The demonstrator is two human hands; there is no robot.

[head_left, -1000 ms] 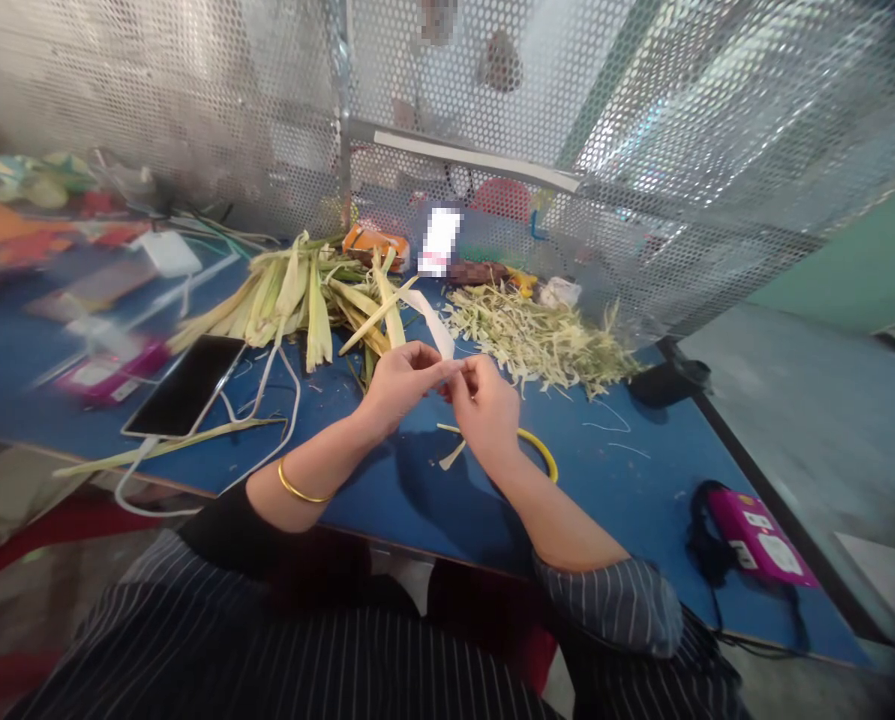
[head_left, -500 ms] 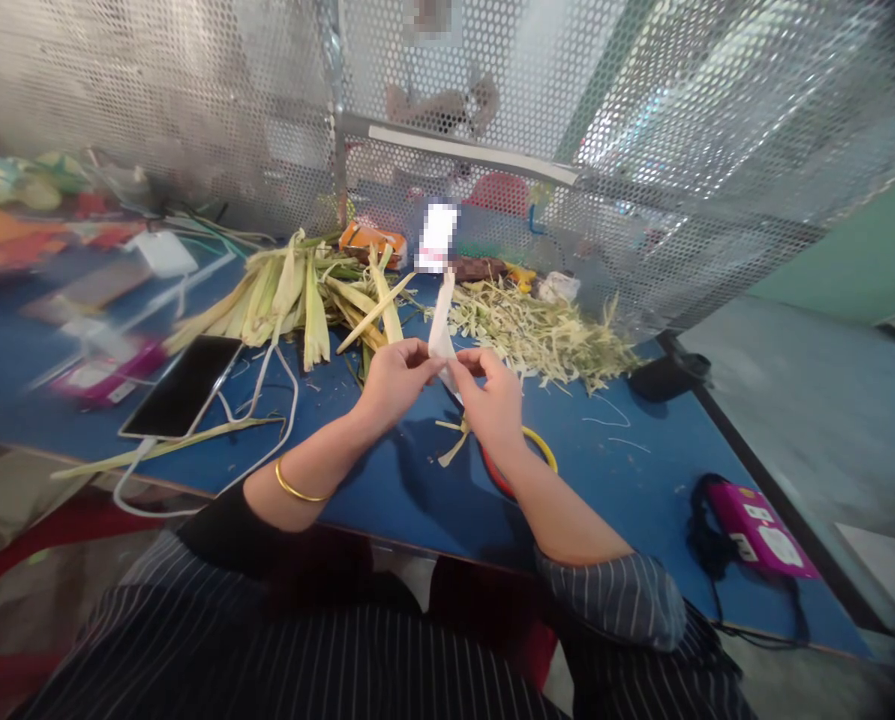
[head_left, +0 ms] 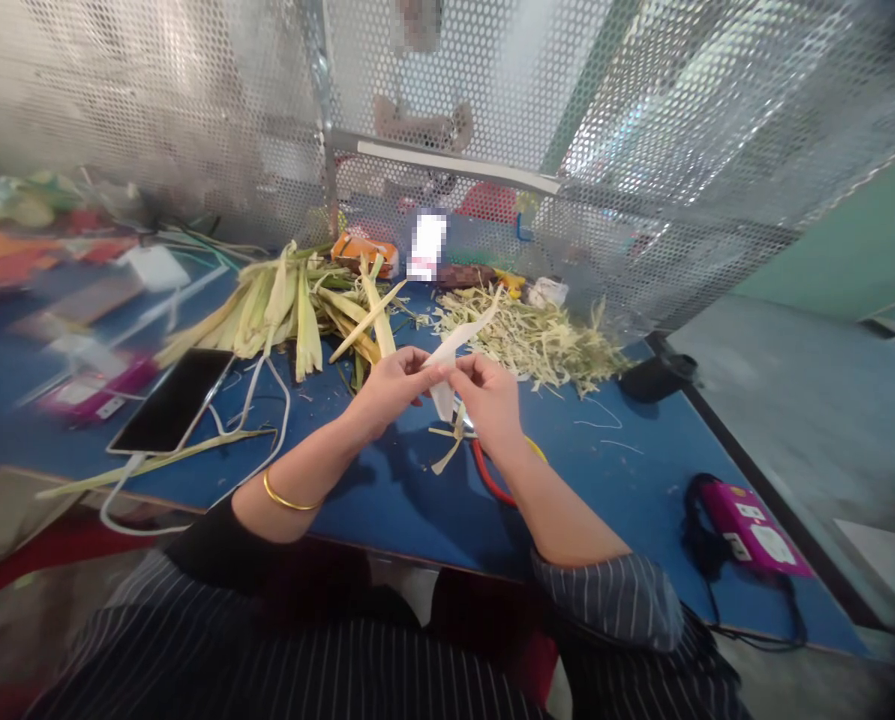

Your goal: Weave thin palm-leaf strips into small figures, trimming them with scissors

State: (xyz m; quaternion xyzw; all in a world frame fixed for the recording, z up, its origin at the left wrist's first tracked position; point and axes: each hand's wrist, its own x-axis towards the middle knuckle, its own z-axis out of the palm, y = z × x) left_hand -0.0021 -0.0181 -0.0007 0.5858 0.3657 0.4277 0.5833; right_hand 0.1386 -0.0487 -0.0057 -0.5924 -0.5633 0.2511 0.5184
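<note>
A pale strip of corn husk (head_left: 462, 338) is pinched between both of my hands above the blue table (head_left: 409, 500). My left hand (head_left: 388, 390) grips its left side with thumb and fingers. My right hand (head_left: 488, 400) pinches it from the right, close to the left fingertips. One end of the strip points up and to the right, and a wider part hangs below the fingers. Beneath my right hand lies a pair of scissors with red and yellow handles (head_left: 492, 475), partly hidden by that wrist. Husk scraps (head_left: 449, 450) lie beside them.
Long husks (head_left: 282, 310) are heaped at left, and shredded husk (head_left: 544, 340) lies at right. A phone (head_left: 173, 400) with a white cable is on the left. A black cup (head_left: 657, 378) and a magenta power box (head_left: 754, 525) stand at right. A perforated metal screen (head_left: 477, 90) borders the back.
The husk strip has swung from nearly upright to leaning right, and its lower part now shows below my fingers. My hands stay close together.
</note>
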